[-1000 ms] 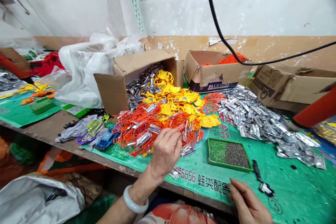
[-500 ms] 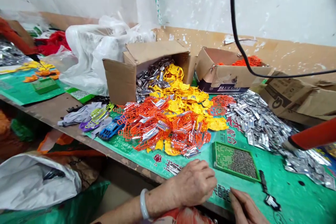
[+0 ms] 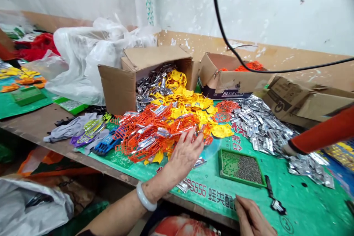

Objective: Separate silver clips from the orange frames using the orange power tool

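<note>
My left hand (image 3: 186, 151), with a pale bangle (image 3: 145, 197) on its wrist, reaches over the near side of a pile of orange mesh-like plastic pieces (image 3: 143, 131). Its fingers are spread and touch or hover just over the pieces; which, I cannot tell. Yellow plastic pieces (image 3: 195, 103) lie mixed in behind. My right hand (image 3: 253, 215) rests at the table's near edge, thumb and fingers close together; anything between them is hidden. Nearest to it are a green tray (image 3: 221, 166) of small grey metal bits and a black piece with a silver plate (image 3: 277, 206).
An open cardboard box (image 3: 117, 90) spills silver and yellow pieces. Silver metal parts (image 3: 257, 121) are heaped right of the middle. A red cylindrical tool (image 3: 323, 129) juts in from the right. A black cable (image 3: 221, 25) hangs across. Blue pieces (image 3: 106, 142) lie left of the pile.
My left hand has gone from a closed pose near my right hand, forward and left to the orange pile, and its fingers have opened. My right hand has hardly moved. The view has shifted slightly.
</note>
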The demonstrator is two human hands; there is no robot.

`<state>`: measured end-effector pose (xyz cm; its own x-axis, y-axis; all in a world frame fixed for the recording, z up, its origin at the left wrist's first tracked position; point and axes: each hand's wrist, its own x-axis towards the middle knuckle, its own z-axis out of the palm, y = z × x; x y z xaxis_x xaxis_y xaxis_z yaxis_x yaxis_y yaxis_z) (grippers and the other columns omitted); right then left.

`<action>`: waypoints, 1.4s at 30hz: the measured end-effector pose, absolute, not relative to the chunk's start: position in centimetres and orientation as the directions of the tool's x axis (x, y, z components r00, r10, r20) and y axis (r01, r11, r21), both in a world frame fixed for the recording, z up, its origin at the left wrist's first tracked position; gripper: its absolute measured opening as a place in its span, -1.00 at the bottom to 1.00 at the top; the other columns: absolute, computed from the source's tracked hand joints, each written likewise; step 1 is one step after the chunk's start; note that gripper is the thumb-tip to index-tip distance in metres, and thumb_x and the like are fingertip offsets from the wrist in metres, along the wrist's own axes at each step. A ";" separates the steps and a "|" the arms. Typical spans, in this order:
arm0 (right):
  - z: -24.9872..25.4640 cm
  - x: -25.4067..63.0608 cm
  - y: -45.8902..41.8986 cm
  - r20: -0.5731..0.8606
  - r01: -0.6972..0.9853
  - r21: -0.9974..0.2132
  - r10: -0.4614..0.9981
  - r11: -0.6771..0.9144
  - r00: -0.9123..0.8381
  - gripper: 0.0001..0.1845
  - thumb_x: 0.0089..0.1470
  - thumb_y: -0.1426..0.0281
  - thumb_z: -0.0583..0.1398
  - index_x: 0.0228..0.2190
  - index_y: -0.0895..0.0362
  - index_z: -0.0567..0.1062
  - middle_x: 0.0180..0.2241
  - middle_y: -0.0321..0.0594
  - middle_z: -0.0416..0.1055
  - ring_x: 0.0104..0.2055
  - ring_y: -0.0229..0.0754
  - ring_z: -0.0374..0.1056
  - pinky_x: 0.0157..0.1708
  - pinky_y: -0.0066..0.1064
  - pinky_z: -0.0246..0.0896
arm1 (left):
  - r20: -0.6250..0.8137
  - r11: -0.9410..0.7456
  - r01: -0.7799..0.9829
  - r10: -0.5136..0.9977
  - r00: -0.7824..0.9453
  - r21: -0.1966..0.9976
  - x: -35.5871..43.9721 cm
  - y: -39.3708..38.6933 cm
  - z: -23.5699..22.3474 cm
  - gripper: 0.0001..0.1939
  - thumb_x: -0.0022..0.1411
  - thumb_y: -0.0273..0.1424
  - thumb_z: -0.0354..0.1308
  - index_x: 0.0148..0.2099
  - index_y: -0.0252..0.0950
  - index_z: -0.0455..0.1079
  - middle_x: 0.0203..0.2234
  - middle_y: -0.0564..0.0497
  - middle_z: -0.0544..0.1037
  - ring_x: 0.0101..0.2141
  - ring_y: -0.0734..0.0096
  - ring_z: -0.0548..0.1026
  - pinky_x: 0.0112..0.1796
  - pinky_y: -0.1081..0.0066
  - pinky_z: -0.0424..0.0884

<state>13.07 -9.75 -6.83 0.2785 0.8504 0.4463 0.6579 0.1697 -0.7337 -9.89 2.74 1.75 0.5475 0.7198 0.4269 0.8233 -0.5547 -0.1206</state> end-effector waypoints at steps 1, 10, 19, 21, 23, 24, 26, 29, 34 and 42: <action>-6.7 13.2 -9.7 0.451 0.660 -0.727 0.858 0.191 0.247 -0.81 0.03 0.29 0.20 -0.35 0.13 0.55 -0.39 -0.15 0.54 -0.34 -0.10 0.48 -0.24 -0.37 0.33 | 0.433 -0.549 0.829 0.726 0.535 -0.106 -10.0 3.0 2.0 -0.65 0.28 -0.51 0.00 0.10 -0.25 0.29 0.14 -0.08 0.29 0.18 0.02 0.12 0.09 0.03 0.13; -6.0 13.9 -9.7 0.507 0.676 -0.658 0.859 0.331 0.072 -0.82 0.06 0.45 0.17 -0.28 0.16 0.54 -0.35 -0.14 0.54 -0.31 -0.16 0.50 -0.25 -0.45 0.39 | 0.473 -0.527 0.847 0.766 0.435 0.074 -11.9 5.8 4.4 -0.63 0.24 -0.52 0.01 0.09 -0.28 0.29 0.12 -0.15 0.32 0.10 0.14 0.25 0.06 0.07 0.23; -5.3 13.8 -9.7 0.516 0.614 -0.680 0.857 0.401 0.012 -0.82 0.11 0.48 0.12 -0.24 0.13 0.48 -0.34 -0.15 0.51 -0.30 -0.18 0.46 -0.26 -0.43 0.36 | 0.518 -0.539 0.834 0.750 0.412 0.117 -12.2 7.5 3.9 -0.73 0.21 -0.52 0.06 -0.04 -0.24 0.41 -0.05 -0.10 0.48 0.00 0.16 0.35 -0.02 0.02 0.27; -3.8 13.2 -8.5 0.488 0.595 -0.668 0.867 0.447 -0.102 -0.80 0.14 0.48 0.08 -0.22 0.11 0.47 -0.33 -0.16 0.48 -0.28 -0.19 0.43 -0.26 -0.43 0.35 | 0.532 -0.542 0.831 0.745 0.404 0.129 -12.0 7.8 3.9 -0.74 0.22 -0.51 0.05 -0.05 -0.25 0.41 -0.07 -0.10 0.49 -0.03 0.19 0.37 -0.03 0.05 0.29; -1.8 12.0 -6.5 0.427 0.631 -0.608 0.869 0.482 -0.251 -0.76 0.16 0.46 0.04 -0.18 0.11 0.46 -0.27 -0.13 0.45 -0.21 -0.17 0.39 -0.21 -0.39 0.32 | 0.539 -0.547 0.826 0.740 0.402 0.134 -12.0 8.0 4.1 -0.75 0.24 -0.49 0.03 -0.05 -0.26 0.42 -0.07 -0.11 0.49 -0.05 0.20 0.38 -0.05 0.08 0.30; -0.9 11.2 -5.1 0.375 0.674 -0.560 0.873 0.481 -0.312 -0.74 0.17 0.45 0.02 -0.18 0.11 0.47 -0.23 -0.11 0.44 -0.18 -0.15 0.37 -0.18 -0.37 0.29 | 0.543 -0.550 0.824 0.737 0.402 0.137 -12.0 8.0 4.2 -0.76 0.25 -0.48 0.02 -0.06 -0.26 0.42 -0.08 -0.10 0.49 -0.05 0.21 0.38 -0.05 0.09 0.30; 0.7 9.4 -2.1 0.226 0.778 -0.439 0.893 0.450 -0.389 -0.72 0.18 0.47 0.00 -0.18 0.10 0.47 -0.20 -0.12 0.41 -0.15 -0.15 0.33 -0.15 -0.37 0.26 | 0.550 -0.555 0.819 0.734 0.398 0.148 -12.1 8.0 4.5 -0.76 0.26 -0.47 0.02 -0.06 -0.26 0.42 -0.08 -0.09 0.49 -0.05 0.21 0.38 -0.05 0.11 0.29; 1.5 6.3 2.3 0.168 0.804 -0.382 0.890 0.455 -0.424 -0.73 0.12 0.47 0.06 -0.16 0.08 0.47 -0.18 -0.13 0.38 -0.12 -0.11 0.29 -0.16 -0.36 0.22 | 0.566 -0.555 0.814 0.731 0.381 0.169 -12.4 7.9 4.7 -0.74 0.25 -0.50 0.01 -0.04 -0.27 0.41 -0.07 -0.08 0.48 -0.05 0.22 0.38 -0.03 0.11 0.28; 0.8 2.6 6.1 0.145 0.854 -0.318 0.911 0.411 -0.385 -0.56 0.12 0.47 0.04 0.05 -0.01 0.29 -0.07 -0.10 0.27 -0.05 -0.05 0.22 -0.17 -0.31 0.18 | 0.602 -0.566 0.798 0.716 0.352 0.207 -13.0 8.2 5.3 -0.75 0.24 -0.50 0.02 -0.06 -0.28 0.42 -0.09 -0.07 0.49 -0.05 0.26 0.38 -0.01 0.17 0.28; -0.1 0.7 8.0 0.127 0.925 -0.256 0.958 0.281 -0.256 -0.64 0.23 0.36 -0.09 0.03 0.08 0.27 -0.15 -0.05 0.26 -0.23 -0.11 0.32 -0.31 -0.35 0.16 | 0.664 -0.588 0.769 0.683 0.306 0.250 -13.1 9.2 5.7 -0.77 0.24 -0.49 0.04 -0.07 -0.29 0.43 -0.11 -0.08 0.51 -0.05 0.27 0.39 0.00 0.17 0.28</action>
<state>0.65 7.98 -0.11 -0.2562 0.9583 0.1266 0.9249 0.2811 -0.2558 -13.07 9.23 5.68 0.3056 0.6827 0.6637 0.7695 -0.5876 0.2502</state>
